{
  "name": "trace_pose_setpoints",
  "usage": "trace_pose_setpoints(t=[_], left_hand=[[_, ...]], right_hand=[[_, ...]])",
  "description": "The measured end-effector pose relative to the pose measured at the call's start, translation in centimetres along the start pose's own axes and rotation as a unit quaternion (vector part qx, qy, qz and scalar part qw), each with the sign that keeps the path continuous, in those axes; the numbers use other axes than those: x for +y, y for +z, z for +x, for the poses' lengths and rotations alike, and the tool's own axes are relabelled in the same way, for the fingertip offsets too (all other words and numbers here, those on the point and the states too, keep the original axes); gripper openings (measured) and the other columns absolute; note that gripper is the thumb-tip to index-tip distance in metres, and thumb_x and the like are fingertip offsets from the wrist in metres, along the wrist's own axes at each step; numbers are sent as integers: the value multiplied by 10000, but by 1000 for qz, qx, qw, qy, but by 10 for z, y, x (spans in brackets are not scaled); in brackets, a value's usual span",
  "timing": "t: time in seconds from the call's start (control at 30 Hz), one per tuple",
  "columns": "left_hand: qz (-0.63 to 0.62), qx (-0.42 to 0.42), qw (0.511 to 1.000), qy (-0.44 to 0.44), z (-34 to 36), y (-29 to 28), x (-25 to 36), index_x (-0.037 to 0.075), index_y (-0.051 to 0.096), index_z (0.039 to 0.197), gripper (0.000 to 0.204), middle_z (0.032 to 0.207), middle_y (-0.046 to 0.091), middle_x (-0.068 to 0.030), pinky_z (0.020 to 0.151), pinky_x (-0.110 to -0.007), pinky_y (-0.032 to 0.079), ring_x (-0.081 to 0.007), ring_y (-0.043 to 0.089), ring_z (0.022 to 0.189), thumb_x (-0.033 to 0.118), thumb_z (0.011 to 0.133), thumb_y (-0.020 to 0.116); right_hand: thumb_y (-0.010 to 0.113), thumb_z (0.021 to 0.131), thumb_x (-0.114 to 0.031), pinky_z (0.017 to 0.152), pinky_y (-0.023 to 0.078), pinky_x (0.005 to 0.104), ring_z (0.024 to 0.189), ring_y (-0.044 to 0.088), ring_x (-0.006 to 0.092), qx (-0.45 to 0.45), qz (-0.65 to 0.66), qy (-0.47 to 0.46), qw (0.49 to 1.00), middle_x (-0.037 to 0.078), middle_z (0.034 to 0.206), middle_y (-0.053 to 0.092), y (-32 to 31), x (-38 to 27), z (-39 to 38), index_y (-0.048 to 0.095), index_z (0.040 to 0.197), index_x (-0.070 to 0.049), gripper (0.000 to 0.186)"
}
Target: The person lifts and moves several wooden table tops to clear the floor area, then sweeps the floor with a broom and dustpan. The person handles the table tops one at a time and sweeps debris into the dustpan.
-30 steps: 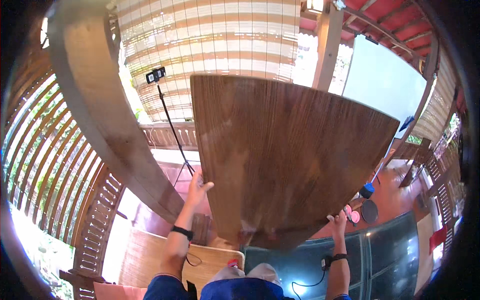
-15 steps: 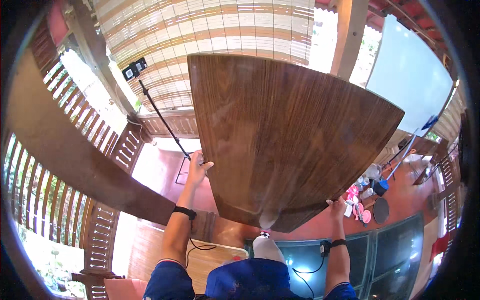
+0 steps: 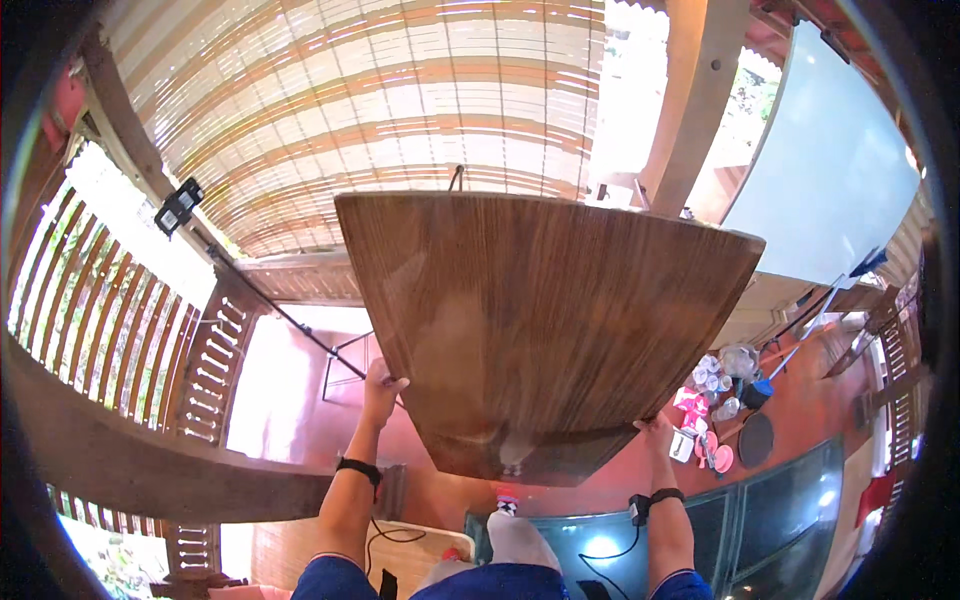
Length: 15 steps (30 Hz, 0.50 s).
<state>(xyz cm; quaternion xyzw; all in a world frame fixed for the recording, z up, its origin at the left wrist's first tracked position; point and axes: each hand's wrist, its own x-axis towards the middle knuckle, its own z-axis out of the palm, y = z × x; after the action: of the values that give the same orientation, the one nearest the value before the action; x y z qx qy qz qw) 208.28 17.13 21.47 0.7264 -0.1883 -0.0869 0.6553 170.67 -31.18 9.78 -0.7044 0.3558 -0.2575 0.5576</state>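
A large dark wooden board (image 3: pixel 540 320) with a shiny grained face fills the middle of the head view, held out in front of me. My left hand (image 3: pixel 381 385) grips its left edge near the lower corner. At the right lower edge, my right hand (image 3: pixel 657 430) grips the board. Both wrists wear black bands. The board hides most of the floor behind it. My foot in a light sock (image 3: pixel 515 535) shows below the board.
A camera on a black tripod (image 3: pixel 180 205) stands at the left by a wooden railing (image 3: pixel 215 370). Small cups, pink items and a blue broom (image 3: pixel 760 385) lie on the red floor at right. A dark glass tabletop (image 3: pixel 770 520) sits lower right. A wooden post (image 3: pixel 690 100) rises behind.
The board has tilted so that its top edge leans away and sits lower in view. The view has swung, and both hands keep their hold on its edges.
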Motion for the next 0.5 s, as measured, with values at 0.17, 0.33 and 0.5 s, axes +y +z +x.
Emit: trace_pose_setpoints(t=[0.17,0.33,0.5], left_hand=[[-13,-1,998,-55,18,22,-11,81,479,1127,463,1077,569,-27,892,-313,483,-169,579,999,-115,750,663],[-45,6,996,-79,35,40,-36,72,477,1092,433,1054,578,-26,849,-281,497,-145,590,971,-133,757,657],[-16,10,996,-87,49,49,-48,74,501,1123,440,1089,572,-24,935,-335,456,-171,554,1057,-96,760,682]], right_hand=[[681,757,58,710,519,259,794,605,134,4,25,53,998,23,902,669,8,-11,23,669,1012,-4,262],[809,670,-104,595,458,281,624,576,115,47,-65,14,997,51,725,668,9,-3,44,676,902,-32,277],[772,703,-53,584,451,271,665,580,93,24,-240,14,970,13,728,662,9,16,71,686,911,-45,226]])
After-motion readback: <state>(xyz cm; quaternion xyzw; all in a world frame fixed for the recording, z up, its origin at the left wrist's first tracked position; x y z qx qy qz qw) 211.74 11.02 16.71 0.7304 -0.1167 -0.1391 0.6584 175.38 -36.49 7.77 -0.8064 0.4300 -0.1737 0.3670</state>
